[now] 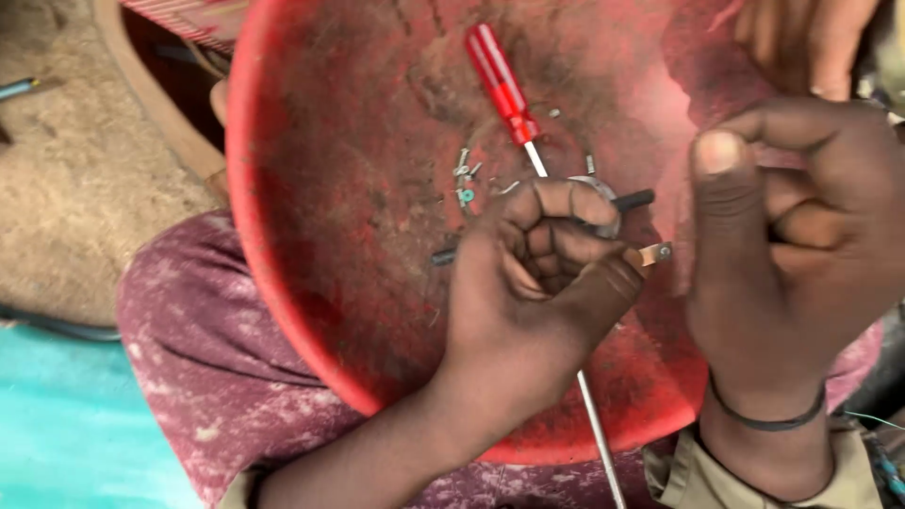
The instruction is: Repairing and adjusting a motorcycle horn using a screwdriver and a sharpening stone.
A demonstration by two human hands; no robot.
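A scuffed red plastic bowl (311, 236) rests on a lap covered by maroon cloth. My left hand (537, 273) is over the bowl's middle, pinching a small metal tab with a screw (655, 254) between thumb and fingers. A black rod (634, 200) passes through the same fist, and a thin metal rod (599, 434) sticks out below it. My right hand (801, 245) is just right of the tab, fingers curled shut and thumb up, with nothing visible in it. A red-handled screwdriver (500, 80) lies in the bowl behind my left hand.
Several small loose screws (464, 174) lie in the bowl near the screwdriver shaft. Fingers of another hand (801, 38) show at the top right. Sandy ground (66, 170) is at the left, a teal surface (66, 424) at the lower left.
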